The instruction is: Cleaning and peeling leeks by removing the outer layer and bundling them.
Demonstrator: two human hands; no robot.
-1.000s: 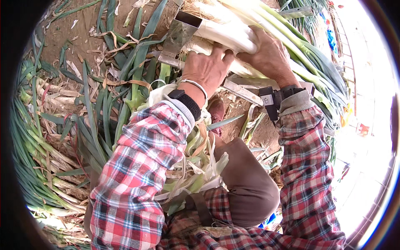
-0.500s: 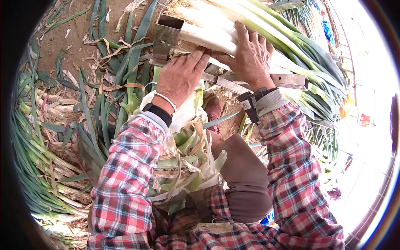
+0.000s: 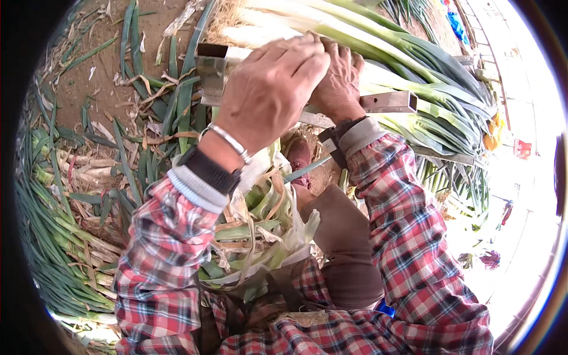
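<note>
Left of the metal frame, trimmed green leaves lie scattered on the soil, and more stalks are heaped further left. The left hand lies palm down on the bundle of leeks resting across that frame, fingers curled over the white shanks. Just right of it, the right hand presses the same bundle, fingers bent; whether it grips is hidden. Below the frame, stripped husks fill the lap.
</note>
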